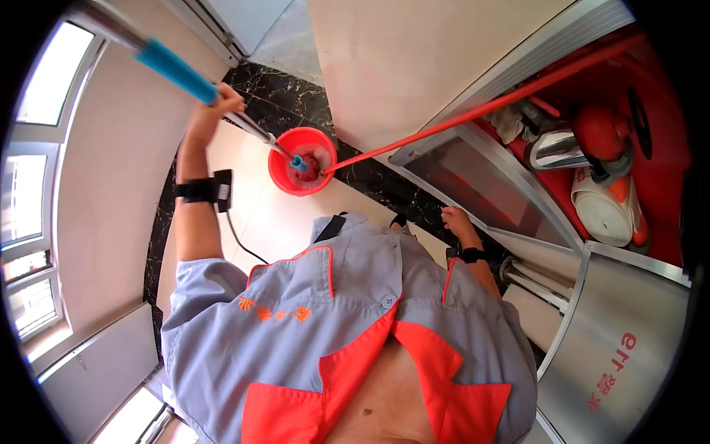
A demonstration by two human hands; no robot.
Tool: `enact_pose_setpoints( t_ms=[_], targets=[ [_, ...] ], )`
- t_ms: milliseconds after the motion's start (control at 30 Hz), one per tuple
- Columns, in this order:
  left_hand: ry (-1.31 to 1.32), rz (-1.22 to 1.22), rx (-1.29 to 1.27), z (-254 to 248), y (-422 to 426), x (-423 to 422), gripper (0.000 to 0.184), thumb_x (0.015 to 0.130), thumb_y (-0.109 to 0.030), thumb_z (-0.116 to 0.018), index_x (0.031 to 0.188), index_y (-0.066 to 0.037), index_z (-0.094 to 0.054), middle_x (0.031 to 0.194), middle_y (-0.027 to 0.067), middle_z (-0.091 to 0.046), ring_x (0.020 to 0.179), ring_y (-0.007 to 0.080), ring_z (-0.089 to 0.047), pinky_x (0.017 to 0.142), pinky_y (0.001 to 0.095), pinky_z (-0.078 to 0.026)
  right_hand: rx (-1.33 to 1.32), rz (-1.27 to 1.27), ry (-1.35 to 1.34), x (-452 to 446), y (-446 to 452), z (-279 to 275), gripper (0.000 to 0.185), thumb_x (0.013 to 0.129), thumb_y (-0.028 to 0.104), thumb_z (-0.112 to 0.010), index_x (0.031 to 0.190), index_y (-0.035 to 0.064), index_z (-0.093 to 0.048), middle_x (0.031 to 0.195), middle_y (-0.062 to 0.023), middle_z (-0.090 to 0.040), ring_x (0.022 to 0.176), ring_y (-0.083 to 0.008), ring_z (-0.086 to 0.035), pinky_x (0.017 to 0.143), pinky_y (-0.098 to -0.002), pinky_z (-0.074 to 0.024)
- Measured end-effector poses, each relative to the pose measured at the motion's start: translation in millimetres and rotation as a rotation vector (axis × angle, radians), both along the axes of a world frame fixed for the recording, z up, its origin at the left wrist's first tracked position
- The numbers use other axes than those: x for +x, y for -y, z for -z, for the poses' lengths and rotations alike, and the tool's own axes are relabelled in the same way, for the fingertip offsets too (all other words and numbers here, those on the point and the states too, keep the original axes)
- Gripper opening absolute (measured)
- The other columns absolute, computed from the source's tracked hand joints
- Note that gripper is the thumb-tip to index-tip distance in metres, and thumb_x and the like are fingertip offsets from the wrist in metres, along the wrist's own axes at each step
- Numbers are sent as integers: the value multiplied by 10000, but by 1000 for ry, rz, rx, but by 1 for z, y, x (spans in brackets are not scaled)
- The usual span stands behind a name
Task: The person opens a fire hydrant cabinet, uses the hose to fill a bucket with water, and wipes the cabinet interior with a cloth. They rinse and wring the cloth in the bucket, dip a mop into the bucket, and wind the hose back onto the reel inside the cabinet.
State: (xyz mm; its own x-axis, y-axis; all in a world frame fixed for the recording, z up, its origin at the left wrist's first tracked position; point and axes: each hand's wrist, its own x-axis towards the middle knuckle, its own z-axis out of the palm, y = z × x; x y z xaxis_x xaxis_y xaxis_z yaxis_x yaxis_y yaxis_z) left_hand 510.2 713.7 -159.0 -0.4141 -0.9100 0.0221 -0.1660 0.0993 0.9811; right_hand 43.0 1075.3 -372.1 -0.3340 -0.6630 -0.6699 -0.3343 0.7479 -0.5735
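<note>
My left hand (224, 102) is closed around the metal pole of a mop (255, 127), just below its blue grip sleeve (176, 69). The pole slants down into a red bucket (276, 172) on the floor, and its lower end has a blue joint. Wet reddish material lies in the bucket around that joint; its exact kind is hard to make out. A long red pole (444, 127) runs from the bucket up to the right. My right hand (458, 221) hangs at my side with curled fingers, near the open cabinet door, and nothing shows in it.
On the right, an open red fire cabinet (566, 185) holds a rolled white hose (603, 214) and red fittings. Its metal-framed door (484, 181) juts out. Windows (29, 194) line the left wall. Black marble edging (370, 181) borders the light floor tiles.
</note>
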Motion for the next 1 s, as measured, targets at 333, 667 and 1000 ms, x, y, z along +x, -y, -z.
enact_pose_setpoints(
  t_ms=[333, 667, 1000],
  targets=[
    [-214, -681, 37, 117, -17, -34, 187, 746, -159, -709, 679, -59, -565, 685, 8, -561, 616, 98, -541, 594, 227, -435, -15, -70, -35, 4, 3, 11, 292, 782, 190, -533, 1003, 10, -596, 893, -166, -625, 731, -262, -619, 685, -348, -488],
    [-312, -638, -275, -53, -20, -6, 305, 801, -211, -651, 580, -97, -474, 560, -10, -461, 528, 70, -403, 521, 220, -323, -356, 122, -88, -38, 12, -79, 273, 832, 224, -501, 895, -23, -598, 716, -104, -617, 653, -174, -603, 626, -294, -467],
    [-366, -507, -301, -69, -42, -17, 248, 820, -152, -617, 629, -83, -476, 559, -5, -444, 528, 80, -400, 521, 223, -321, -1140, 307, -501, -48, 72, -260, 239, 854, 146, -518, 1056, 33, -577, 897, -121, -626, 843, -187, -609, 748, -296, -468]
  ],
)
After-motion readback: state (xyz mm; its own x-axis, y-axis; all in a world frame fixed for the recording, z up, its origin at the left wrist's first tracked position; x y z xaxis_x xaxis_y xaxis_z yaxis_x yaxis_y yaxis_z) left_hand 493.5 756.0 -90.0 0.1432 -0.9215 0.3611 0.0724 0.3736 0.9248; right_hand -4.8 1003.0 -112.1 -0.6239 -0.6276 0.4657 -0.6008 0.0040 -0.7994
